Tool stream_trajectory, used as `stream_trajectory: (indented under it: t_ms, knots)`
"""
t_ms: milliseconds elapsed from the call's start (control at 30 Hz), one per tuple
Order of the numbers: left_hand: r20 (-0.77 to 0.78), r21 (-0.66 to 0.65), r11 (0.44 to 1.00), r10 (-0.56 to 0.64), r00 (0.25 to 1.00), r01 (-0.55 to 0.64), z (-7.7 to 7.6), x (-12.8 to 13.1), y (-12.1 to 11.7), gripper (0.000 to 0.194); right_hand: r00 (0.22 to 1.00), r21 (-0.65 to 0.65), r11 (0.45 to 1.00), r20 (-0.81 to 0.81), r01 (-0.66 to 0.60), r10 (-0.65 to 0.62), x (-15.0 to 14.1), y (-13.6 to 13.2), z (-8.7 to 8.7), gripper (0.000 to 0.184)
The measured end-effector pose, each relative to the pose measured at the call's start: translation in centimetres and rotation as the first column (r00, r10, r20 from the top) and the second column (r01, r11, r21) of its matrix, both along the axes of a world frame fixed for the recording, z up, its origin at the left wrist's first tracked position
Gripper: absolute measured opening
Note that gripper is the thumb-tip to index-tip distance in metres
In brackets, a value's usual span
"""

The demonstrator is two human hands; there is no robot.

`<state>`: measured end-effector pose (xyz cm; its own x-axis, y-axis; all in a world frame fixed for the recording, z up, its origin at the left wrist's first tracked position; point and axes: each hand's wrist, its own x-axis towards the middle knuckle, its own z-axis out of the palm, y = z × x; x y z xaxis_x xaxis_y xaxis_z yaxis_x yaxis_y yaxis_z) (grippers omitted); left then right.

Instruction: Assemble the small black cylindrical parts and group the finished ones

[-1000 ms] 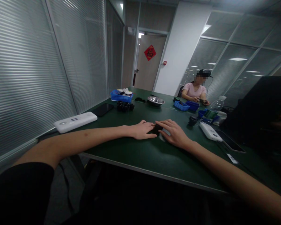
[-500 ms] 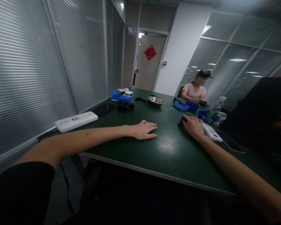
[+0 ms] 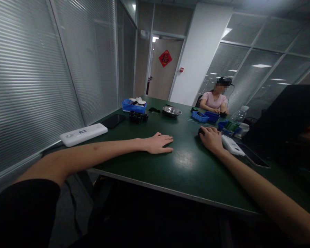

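Note:
My left hand (image 3: pixel 158 143) lies flat and open on the green table (image 3: pixel 186 165), fingers stretched out, holding nothing. My right hand (image 3: pixel 211 138) rests further right, its fingers curled over a small black object (image 3: pixel 201 131) at the fingertips. A white device (image 3: pixel 231 144) lies right beside that hand.
At the left edge lie a white power bank (image 3: pixel 84 133) and a dark phone (image 3: pixel 113 120). Behind them are black round parts (image 3: pixel 138 117), a blue bin (image 3: pixel 133 105) and a metal bowl (image 3: pixel 172 111). A person (image 3: pixel 215 100) sits at the far end with blue trays (image 3: pixel 205 116). Another phone (image 3: pixel 254 156) lies at the right.
My right hand left the middle of the table, where both hands met over a dark object, and moved right with it to beside the white device. My left hand stayed flat.

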<state>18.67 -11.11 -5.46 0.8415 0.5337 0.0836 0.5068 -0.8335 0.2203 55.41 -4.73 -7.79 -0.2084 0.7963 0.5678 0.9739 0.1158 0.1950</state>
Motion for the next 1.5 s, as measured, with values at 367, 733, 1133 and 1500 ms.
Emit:
stream_trajectory:
  t_ms: [367, 733, 1133, 1500]
  knots:
    - [0.002, 0.010, 1.000, 0.004, 1.000, -0.004, 0.1, 0.1, -0.1, 0.073, 0.993, -0.033, 0.994, -0.057, 0.105, -0.107, 0.6, 0.6, -0.3, 0.052]
    - [0.074, 0.104, 0.995, -0.002, 0.997, -0.006, -0.4, 0.1, 0.0, 0.064, 0.991, -0.021, 0.993, -0.067, 0.116, -0.118, 1.3, 0.8, -0.5, 0.051]
    - [0.180, 0.551, 0.732, 0.365, 0.913, -0.401, 1.8, -6.1, 6.4, 0.045, 0.991, 0.007, 0.992, -0.055, 0.125, -0.124, 0.7, 0.3, -0.4, 0.051]
    - [0.122, 0.527, 0.648, 0.583, 0.804, -0.550, 0.9, -10.1, 9.1, 0.033, 0.992, 0.006, 0.993, -0.033, 0.120, -0.119, 0.6, 0.1, -0.3, 0.050]
